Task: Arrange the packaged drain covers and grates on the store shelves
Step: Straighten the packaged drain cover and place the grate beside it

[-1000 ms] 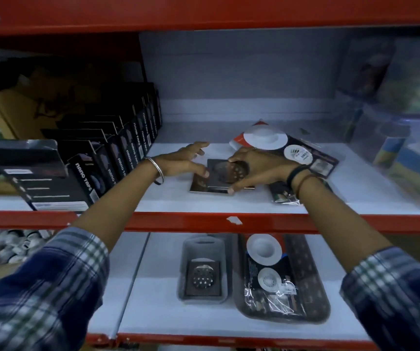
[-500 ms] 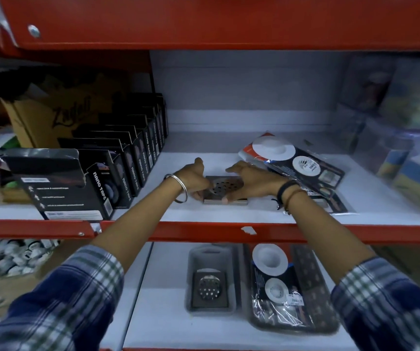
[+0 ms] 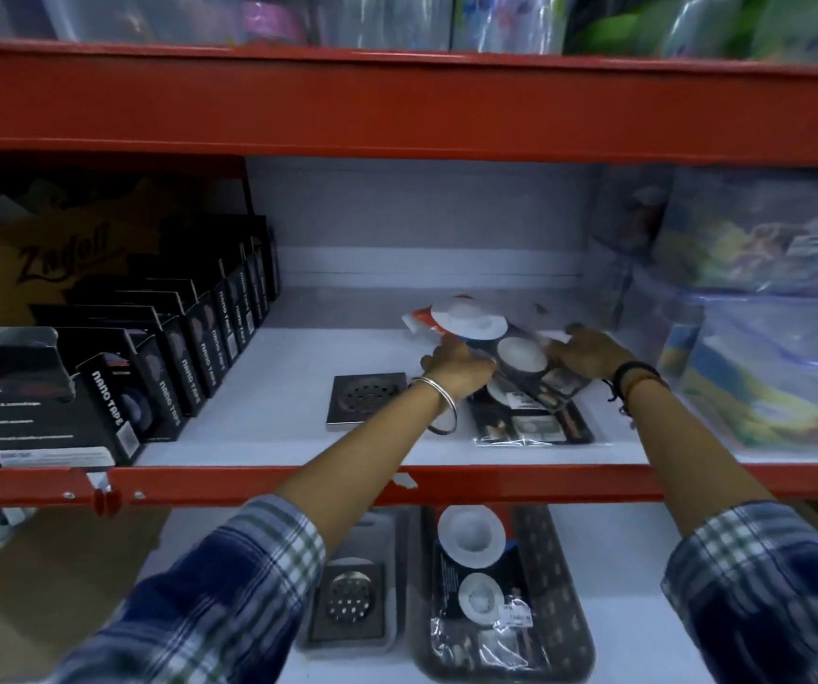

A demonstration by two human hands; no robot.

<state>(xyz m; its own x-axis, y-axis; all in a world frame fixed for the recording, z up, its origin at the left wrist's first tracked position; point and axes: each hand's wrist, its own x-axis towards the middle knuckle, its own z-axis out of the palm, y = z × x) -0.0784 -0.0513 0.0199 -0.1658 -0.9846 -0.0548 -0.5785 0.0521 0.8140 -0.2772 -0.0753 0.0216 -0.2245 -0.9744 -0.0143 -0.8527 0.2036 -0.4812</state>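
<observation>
A square metal floor grate (image 3: 365, 398) lies flat on the white middle shelf (image 3: 268, 422), free of both hands. To its right, a plastic pack of white round drain covers (image 3: 500, 345) is held tilted above another flat pack (image 3: 532, 427). My left hand (image 3: 458, 362) grips the tilted pack's left edge and my right hand (image 3: 587, 355) grips its right edge. On the lower shelf, a grey tray holds a second square grate (image 3: 347, 599), and a dark tray holds another drain cover pack (image 3: 483, 585).
Black nano tape boxes (image 3: 160, 382) stand in a row on the left of the middle shelf, with a brown carton (image 3: 46, 254) behind. Clear plastic containers (image 3: 767, 348) fill the right side. Red shelf beams (image 3: 397, 106) run above and below the shelf opening.
Both hands have let go of the square grate, which now lies flat on the shelf. They moved right and took hold of the drain cover pack, lifting it at a tilt.
</observation>
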